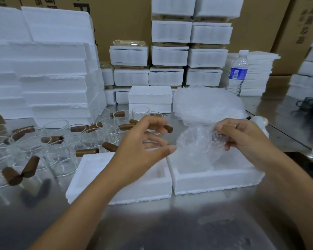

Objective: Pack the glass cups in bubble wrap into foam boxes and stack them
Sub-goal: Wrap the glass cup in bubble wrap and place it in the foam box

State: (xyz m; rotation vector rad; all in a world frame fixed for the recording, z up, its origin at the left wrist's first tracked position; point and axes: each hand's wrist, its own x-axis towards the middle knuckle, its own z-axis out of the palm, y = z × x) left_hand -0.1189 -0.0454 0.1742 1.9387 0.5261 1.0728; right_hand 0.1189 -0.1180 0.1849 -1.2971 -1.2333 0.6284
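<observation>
Right hand (242,136) fingers pinching the wrap on the bubble-wrapped cup (193,147) over the foam box (215,177), left hand (143,141) fingers spread, and I fear the cup could slip out.

Both bare forearms reach forward; left hand (145,139) spread, fingers loosely bent, holding nothing; right hand (242,136) fingers curled, pinching the bubble-wrapped cup (195,147).
</observation>
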